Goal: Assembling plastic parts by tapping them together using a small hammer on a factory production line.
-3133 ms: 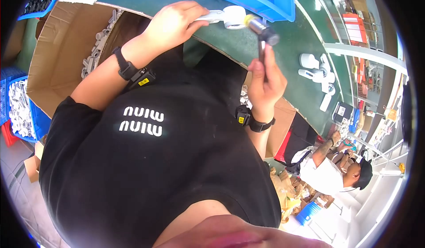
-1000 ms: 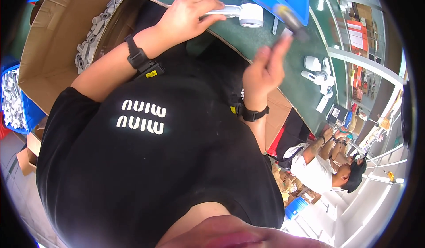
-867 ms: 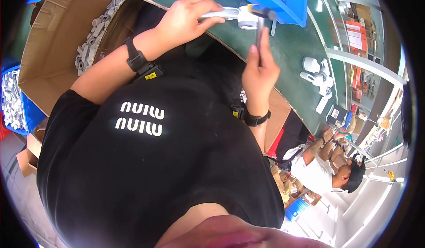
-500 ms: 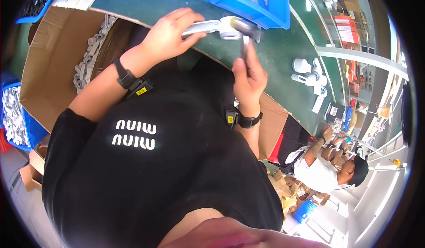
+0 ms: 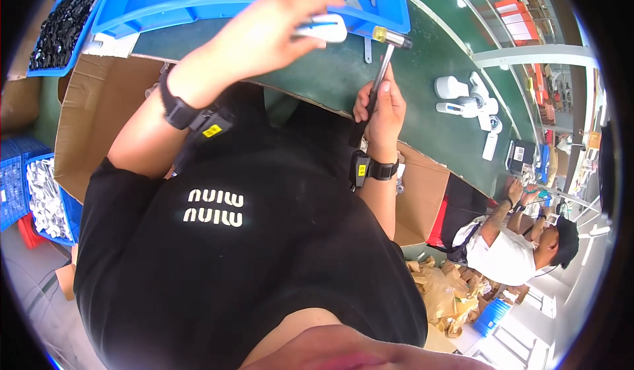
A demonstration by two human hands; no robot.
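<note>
My left hand (image 5: 274,36) is closed around a white plastic part (image 5: 333,28) with a rounded end, held near the front wall of a blue bin. The hand covers the rest of the part. In my right hand (image 5: 384,114) is a hammer (image 5: 383,73) with a metal shaft, a dark grip and a two-faced head, one face yellow and the other black. Its head is up, to the right of the white part and apart from it. A thin flat metal strip (image 5: 368,50) lies between them by the bin.
The blue bin (image 5: 218,5) holds flat metal strips. A bin of black parts (image 5: 66,30) stands at far left. White round-ended parts (image 5: 472,104) lie on the green tabletop (image 5: 422,122). Cardboard boxes (image 5: 92,116) stand below its edge. At right another person (image 5: 502,254) works.
My left hand has moved up with the white part, which has turned. The hammer, blurred over the part before, is now clear of it, and my right hand sits slightly lower.
</note>
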